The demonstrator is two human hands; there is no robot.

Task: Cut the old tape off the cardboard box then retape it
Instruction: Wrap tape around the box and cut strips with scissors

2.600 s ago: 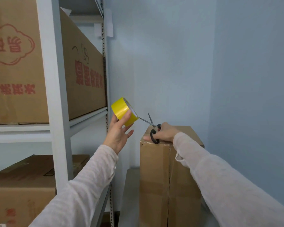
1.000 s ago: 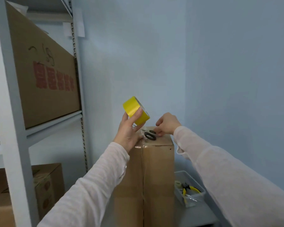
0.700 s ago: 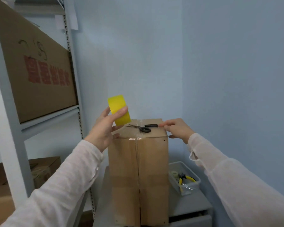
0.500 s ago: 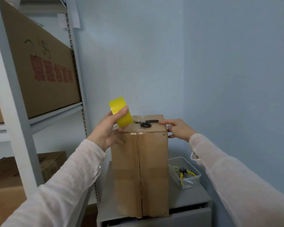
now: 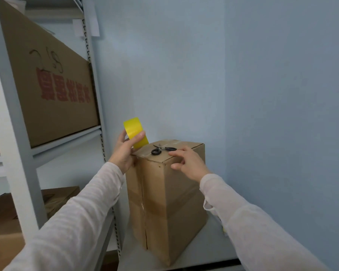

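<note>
Gripping the yellow tape roll in my left hand at 9 o'clock of the cardboard box, on the bench; right hand rests open, empty, on its top edge beside the scissors.

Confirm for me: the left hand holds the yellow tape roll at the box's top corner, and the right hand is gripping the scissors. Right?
Not quite. In the head view the scissors lie loose on top of the cardboard box; the right hand rests open on the box edge beside them. The left hand does hold the yellow tape roll there.
</note>
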